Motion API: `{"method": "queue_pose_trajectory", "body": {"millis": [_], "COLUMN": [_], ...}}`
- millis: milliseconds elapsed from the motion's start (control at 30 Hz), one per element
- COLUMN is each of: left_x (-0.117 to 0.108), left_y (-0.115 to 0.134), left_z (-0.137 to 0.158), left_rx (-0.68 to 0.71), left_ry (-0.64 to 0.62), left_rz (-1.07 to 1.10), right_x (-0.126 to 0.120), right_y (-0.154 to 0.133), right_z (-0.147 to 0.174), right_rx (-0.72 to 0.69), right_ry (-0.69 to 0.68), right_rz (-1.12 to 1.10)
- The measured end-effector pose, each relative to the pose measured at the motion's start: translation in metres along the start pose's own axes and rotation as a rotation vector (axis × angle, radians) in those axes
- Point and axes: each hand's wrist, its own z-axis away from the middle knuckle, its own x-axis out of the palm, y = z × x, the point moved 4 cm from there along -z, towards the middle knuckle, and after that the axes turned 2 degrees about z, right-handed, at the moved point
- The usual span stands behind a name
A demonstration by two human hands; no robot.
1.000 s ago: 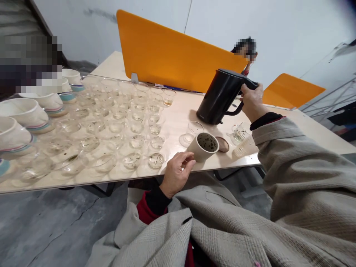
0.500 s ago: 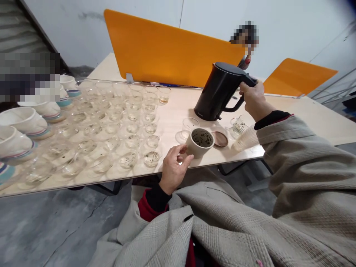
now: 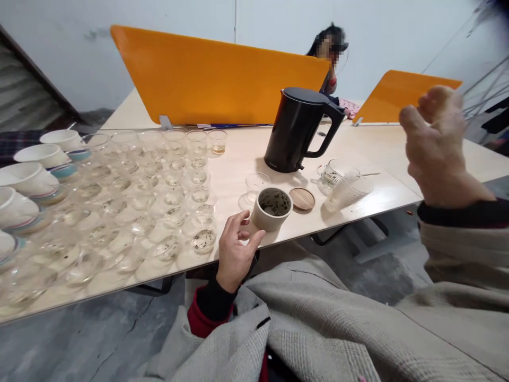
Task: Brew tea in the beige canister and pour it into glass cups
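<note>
My left hand (image 3: 236, 249) rests by the table's front edge, thumb and fingers spread beside a grey cylindrical cup (image 3: 264, 221). Dark bits like tea leaves lie inside the cup; whether my fingertips touch its wall I cannot tell. In the air at the right, my right hand (image 3: 435, 151) holds nothing, its fingers loosely bent and apart. A black electric kettle (image 3: 292, 132) stands upright behind the cup, handle to the right. Close to the cup are a round wooden disc (image 3: 302, 199) and a clear cup (image 3: 257, 184).
Rows of clear cups (image 3: 203, 241), many with leaf bits, cover the table's left part. White bowls (image 3: 29, 180) line its far left. A tilted stack of clear cups (image 3: 344, 192) lies right, near a small glass (image 3: 328, 179). Behind stand orange dividers (image 3: 222, 79) and a person (image 3: 332, 82).
My right hand has let go of the kettle handle and moved right, away from it. The kettle stays on the table. My left hand's fingers have opened slightly beside the cup.
</note>
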Motion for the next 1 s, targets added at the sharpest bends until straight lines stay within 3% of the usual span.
{"method": "queue_pose_trajectory", "body": {"millis": [100, 167, 300, 400, 767, 900, 1000], "left_x": [0.001, 0.002, 0.003, 0.004, 0.011, 0.013, 0.016], "left_y": [0.001, 0.001, 0.000, 0.000, 0.006, 0.007, 0.008], "left_z": [-0.001, -0.001, -0.003, -0.004, -0.007, -0.010, -0.012], "left_rx": [-0.004, -0.009, -0.023, -0.018, 0.030, 0.039, 0.055], "left_ry": [-0.007, -0.003, -0.005, -0.029, -0.087, -0.094, -0.096], "left_rz": [-0.035, -0.043, -0.063, -0.115, -0.288, -0.328, -0.373], "right_x": [-0.038, -0.050, -0.046, -0.034, 0.005, 0.013, 0.017], "right_y": [0.020, 0.040, 0.077, 0.088, 0.101, 0.096, 0.089], "right_z": [0.032, 0.054, 0.092, 0.112, 0.120, 0.125, 0.126], "right_rx": [0.110, 0.236, 0.540, 0.669, 0.681, 0.650, 0.639], "right_ry": [0.054, 0.106, 0.080, 0.034, -0.061, -0.117, -0.081], "right_rz": [-0.011, -0.010, -0.059, -0.136, -0.262, -0.275, -0.311]}}
